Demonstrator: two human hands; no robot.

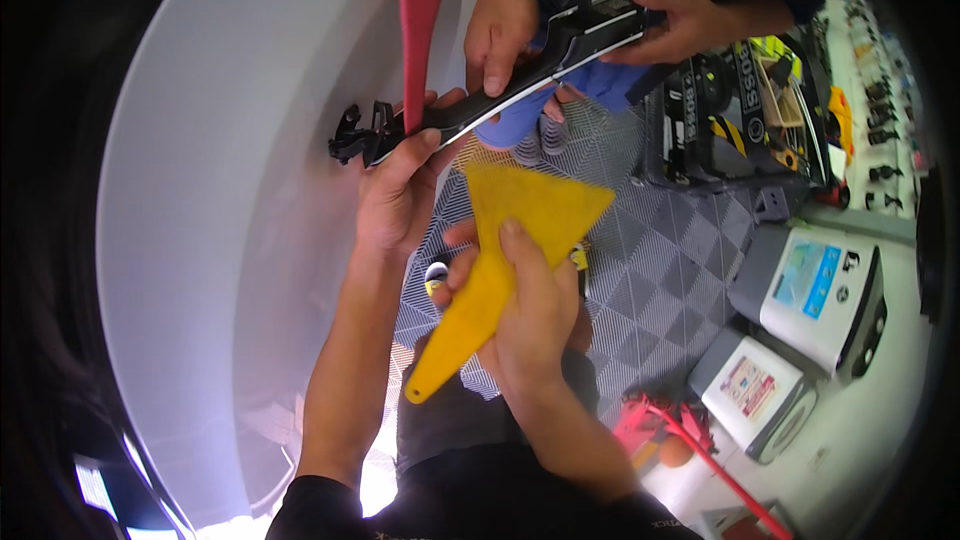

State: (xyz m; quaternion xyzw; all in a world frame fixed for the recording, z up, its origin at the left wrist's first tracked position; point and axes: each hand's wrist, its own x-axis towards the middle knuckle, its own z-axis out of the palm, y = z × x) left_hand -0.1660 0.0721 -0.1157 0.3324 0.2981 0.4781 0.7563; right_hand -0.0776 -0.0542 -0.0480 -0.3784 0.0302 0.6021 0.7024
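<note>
My left hand (393,202) is closed around the near end of a long black trim piece (465,120) with a shiny silver edge strip. Black clips or brackets (352,136) stick out at that end. A co-worker's two hands, one (503,28) at the middle and one (688,25) at the far end, hold the same piece. In my right hand (535,315) is a yellow triangular scraper (540,202), gripped along its handle with the wide blade up, below the trim. A flat red bar (424,25) comes down from above, its lower end at the trim by my left thumb.
A smooth grey curved car panel (190,210) fills the left side. Patterned grey tiles (655,250) cover the floor. To the right stand an open black tool case (680,155), two white-and-grey boxy machines (845,305) and a red object with a long bar (700,445). Small items line the far-right wall.
</note>
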